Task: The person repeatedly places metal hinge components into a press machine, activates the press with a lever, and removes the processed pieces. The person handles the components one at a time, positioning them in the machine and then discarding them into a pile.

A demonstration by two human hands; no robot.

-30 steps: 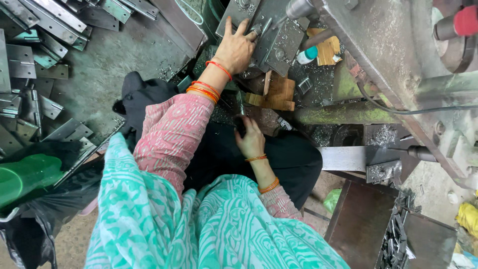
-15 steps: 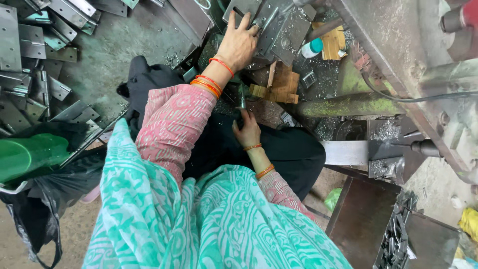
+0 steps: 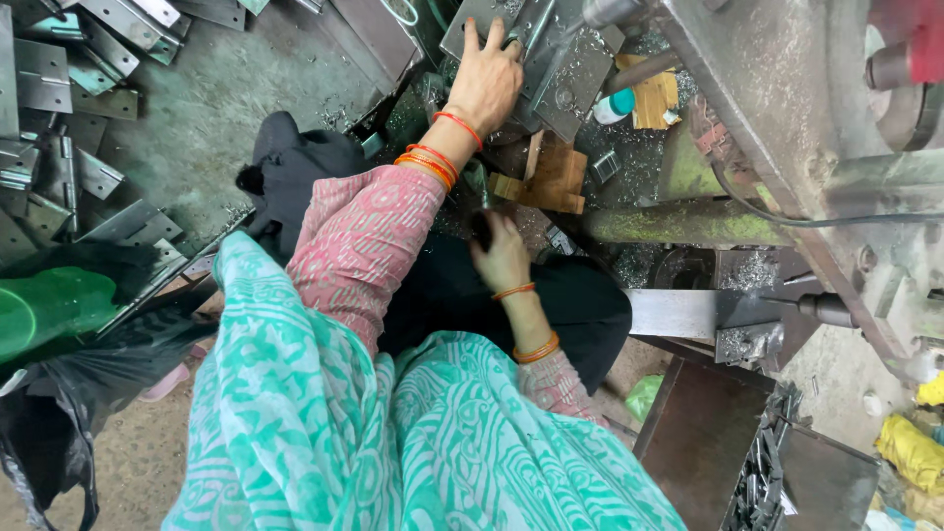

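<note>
My left hand lies flat, fingers spread, on a grey metal plate strewn with metal shavings at the top centre. Its pink sleeve and orange bangles reach up from the lower left. My right hand is lower, over my dark lap, closed around the dark handle of a thin tool whose shaft points up toward the plate. What the tool's tip touches is hidden among the clutter.
Several bent metal brackets lie piled on the floor at left, beside a green object and a black bag. Wooden blocks and a small white-and-teal bottle sit by the plate. A heavy machine fills the right; a dark bin of small metal parts stands lower right.
The view has shifted slightly. Both hands stay about where they were, the left on the plate and the right on the tool handle.
</note>
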